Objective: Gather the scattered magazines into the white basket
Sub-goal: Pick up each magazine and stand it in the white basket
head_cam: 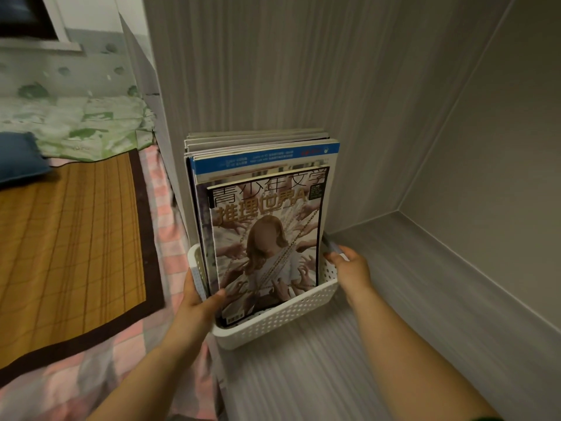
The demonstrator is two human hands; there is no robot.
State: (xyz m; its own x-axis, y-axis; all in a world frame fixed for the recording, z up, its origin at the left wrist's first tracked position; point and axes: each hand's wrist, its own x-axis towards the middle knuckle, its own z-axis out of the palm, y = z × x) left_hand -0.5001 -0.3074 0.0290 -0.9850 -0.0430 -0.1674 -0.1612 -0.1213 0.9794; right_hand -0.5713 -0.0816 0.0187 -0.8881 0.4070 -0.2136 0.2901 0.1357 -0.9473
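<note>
two hands hold a white basket [273,323] packed with upright magazines [264,238] on a grey shelf [394,299].
the shelf runs under and to the right of the basket, with a bed and its woven mat [69,238] to the basket's left. the magazines stand on end inside the basket, leaning back and rising well above its rim. no loose magazine shows anywhere around the basket, so the gathering looks finished or nearly so, with perhaps only settling the basket left. the left hand [197,302] grips the basket's near left corner, thumb over the rim and touching the front cover. the right hand [349,268] curls its fingers over the basket's right end.
</note>
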